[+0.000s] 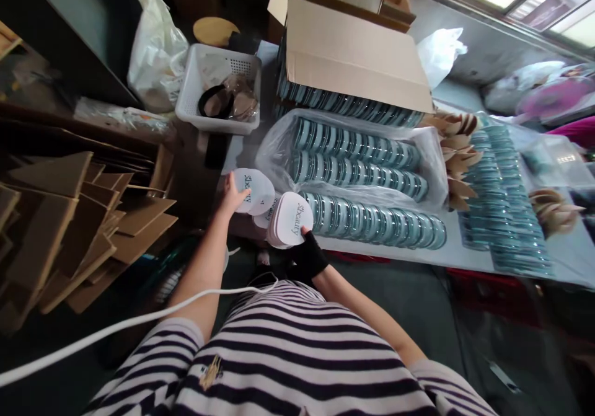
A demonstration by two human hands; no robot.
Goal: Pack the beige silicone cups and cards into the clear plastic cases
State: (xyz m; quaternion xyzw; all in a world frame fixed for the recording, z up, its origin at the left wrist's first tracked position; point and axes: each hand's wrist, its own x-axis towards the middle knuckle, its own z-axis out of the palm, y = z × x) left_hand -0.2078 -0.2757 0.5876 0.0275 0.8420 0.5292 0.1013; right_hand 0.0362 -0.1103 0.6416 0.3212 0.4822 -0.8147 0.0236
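Stack of white heart-shaped cards (289,219) printed "Beauty", held at the near-left corner of the tabletop (465,252); the right hand (307,253), in a black glove, has its grip closed on the stack's lower edge. The left hand (231,196) pinches two loose cards (255,191) of the same kind just beside the stack. To the right, rows of round teal-rimmed compacts (372,217) lie in a clear plastic bag (274,149). Behind them, an open cardboard box (348,50); to its left, a white basket (218,87). Far left, piled cardboard sheets (79,230).
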